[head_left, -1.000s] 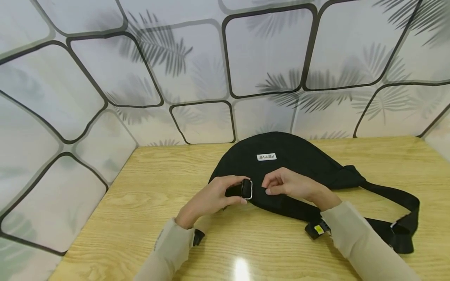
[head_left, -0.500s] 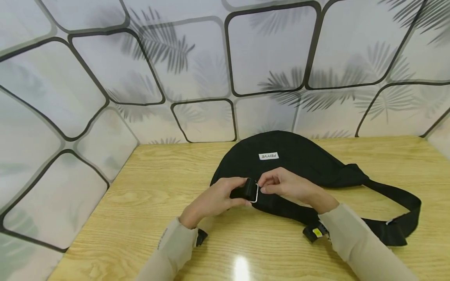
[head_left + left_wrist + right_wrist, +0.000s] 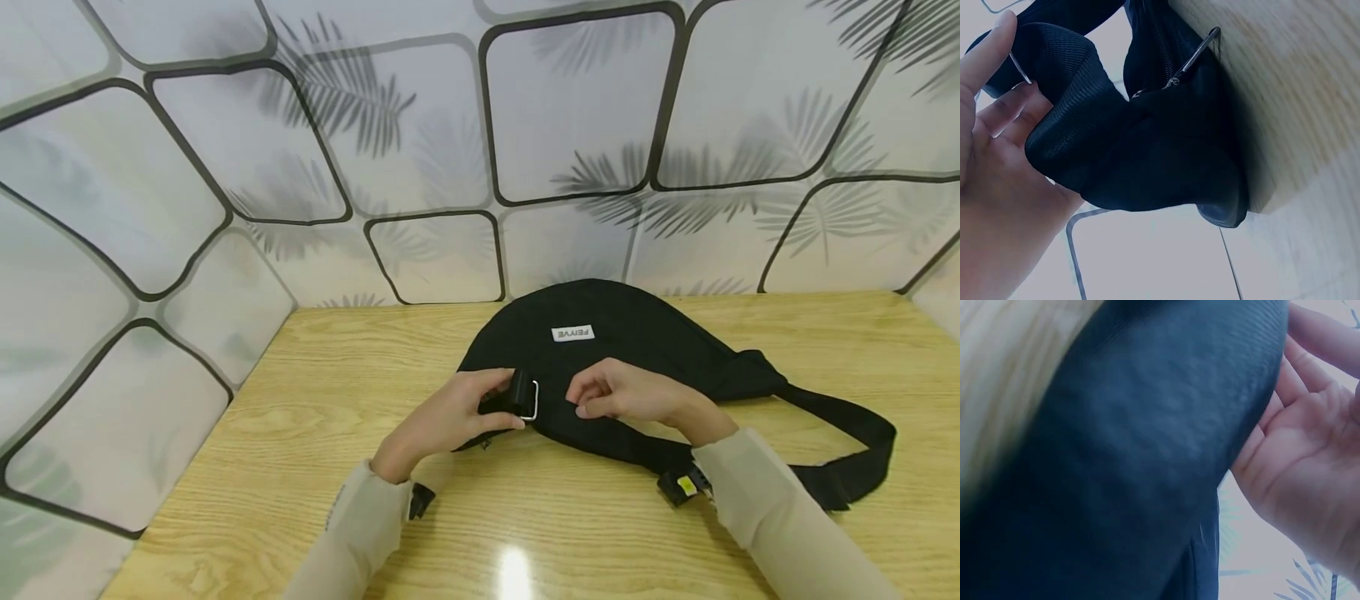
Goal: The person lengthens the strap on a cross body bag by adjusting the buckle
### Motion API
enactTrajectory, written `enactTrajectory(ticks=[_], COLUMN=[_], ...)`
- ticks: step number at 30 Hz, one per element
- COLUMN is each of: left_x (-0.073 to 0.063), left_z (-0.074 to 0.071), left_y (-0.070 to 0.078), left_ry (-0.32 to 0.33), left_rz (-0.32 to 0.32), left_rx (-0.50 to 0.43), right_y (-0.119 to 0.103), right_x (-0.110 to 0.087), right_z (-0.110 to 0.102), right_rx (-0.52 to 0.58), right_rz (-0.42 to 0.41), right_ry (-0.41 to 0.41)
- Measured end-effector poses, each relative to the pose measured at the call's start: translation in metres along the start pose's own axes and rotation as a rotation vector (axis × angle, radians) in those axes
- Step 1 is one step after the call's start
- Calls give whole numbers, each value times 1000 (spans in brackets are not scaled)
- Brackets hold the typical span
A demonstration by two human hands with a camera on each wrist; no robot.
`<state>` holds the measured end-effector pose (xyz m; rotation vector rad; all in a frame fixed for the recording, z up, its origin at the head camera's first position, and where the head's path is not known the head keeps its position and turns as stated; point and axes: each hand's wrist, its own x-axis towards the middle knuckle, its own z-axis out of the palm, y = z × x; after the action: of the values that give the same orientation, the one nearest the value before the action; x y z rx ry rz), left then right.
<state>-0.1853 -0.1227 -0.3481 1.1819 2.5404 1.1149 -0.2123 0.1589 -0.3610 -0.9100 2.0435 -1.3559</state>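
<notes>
A black waist bag [image 3: 622, 350] with a white label [image 3: 572, 333] lies on the table. My left hand [image 3: 442, 421] grips the bag's black strap [image 3: 1072, 100], which folds at a silver rectangular ring [image 3: 535, 401] by the fingertips. Over the front of the bag, my right hand [image 3: 637, 396] has curled fingers and thumb together, a short way right of the ring. The right wrist view has its fingers running behind the edge of a dark strap [image 3: 1166, 425]; they appear to pinch it, though their tips are hidden.
A loop of black strap [image 3: 877, 442] lies to the right on the wooden table [image 3: 337, 383]. In the left wrist view a zipper [image 3: 1163, 47] and a metal ring [image 3: 1200, 53] show on the bag. A patterned backdrop [image 3: 420, 133] stands behind the table.
My right hand went left to the ring, then back right, away from it. The left hand and ring shifted slightly right, then left again. The strap loop at right has drawn up a little.
</notes>
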Motion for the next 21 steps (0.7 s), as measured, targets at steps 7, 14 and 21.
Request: enactTrajectory(ticks=[7,14,21], left_x=[1,4,4], left_z=[1,8,12], left_y=[2,7,12], left_ry=[-4,-26,-38], left_rz=[-27,-50,-98], left_rx=[-12,15,49], right_y=[1,-8,-13], right_x=[3,11,14], right_z=[4,17,25], right_rx=[13,119,225], right_rz=[-30,-34,-61], right_ry=[46,122,178])
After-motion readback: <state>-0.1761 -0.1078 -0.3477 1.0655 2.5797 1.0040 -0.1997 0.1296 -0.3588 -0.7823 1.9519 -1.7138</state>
